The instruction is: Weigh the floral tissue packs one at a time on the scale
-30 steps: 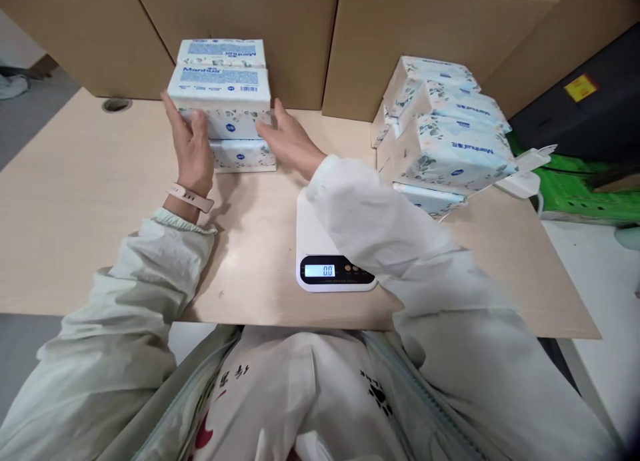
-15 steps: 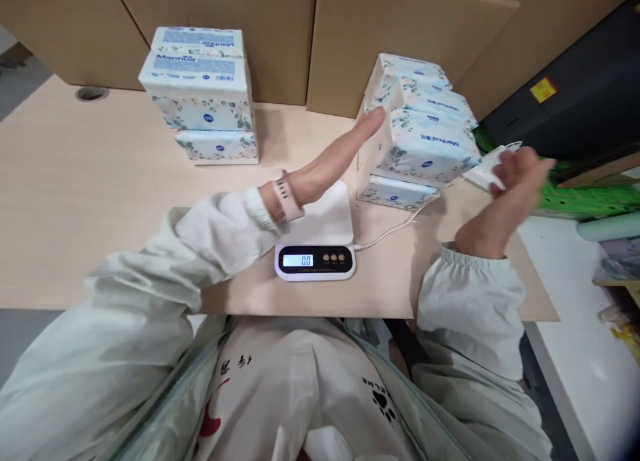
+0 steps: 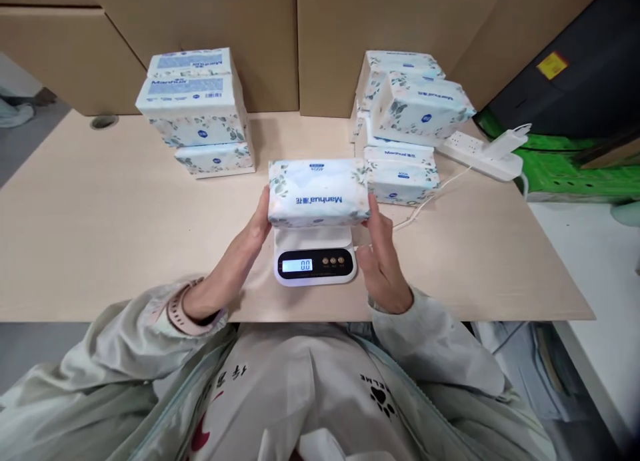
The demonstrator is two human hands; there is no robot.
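Note:
Between my two hands is a tissue pack (image 3: 319,191), white and pale blue with a floral print. My left hand (image 3: 253,238) grips its left end, and my right hand (image 3: 383,254) presses against its right end. The pack is over the white weighing scale (image 3: 315,236), covering most of its plate; the lit display reads 0.0. Behind it on the right stands a stack of tissue packs (image 3: 423,108), its nearest top pack overhanging the ones below. Another stack of tissue packs (image 3: 195,114) is on the left.
Large cardboard boxes (image 3: 200,41) line the back of the wooden table (image 3: 125,248). A power strip (image 3: 480,156) lies at the right, with a white cable (image 3: 425,204) running toward the scale. Green crates (image 3: 565,174) and a dark bin with a yellow label stand beyond.
Both hands went from beside the right stack to the middle, bringing one tissue pack from that stack over the scale. The head view has shifted slightly.

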